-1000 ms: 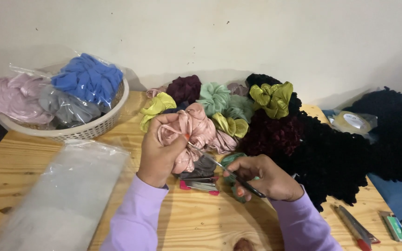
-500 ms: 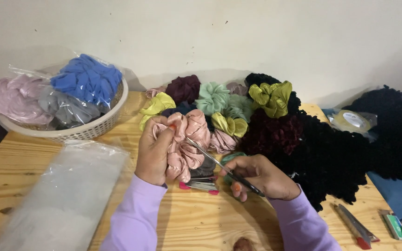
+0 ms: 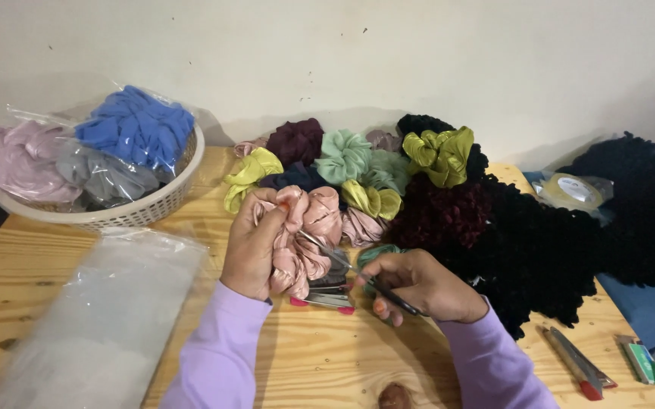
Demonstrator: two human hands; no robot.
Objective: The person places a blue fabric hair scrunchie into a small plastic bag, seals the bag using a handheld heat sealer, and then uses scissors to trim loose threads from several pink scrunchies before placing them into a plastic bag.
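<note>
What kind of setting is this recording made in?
Probably a small home craft workspace: a wooden table against a plain wall, a heap of scrunchies, bagged ones in a basket, and tape.

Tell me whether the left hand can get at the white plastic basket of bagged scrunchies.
Probably not yet: the left hand grips a pink satin scrunchie; otherwise bare wood lies before the white plastic basket.

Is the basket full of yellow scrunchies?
No, the white basket holds bagged bundles of blue scrunchies, pink scrunchies and grey scrunchies; the yellow-green ones lie on the table.
</note>
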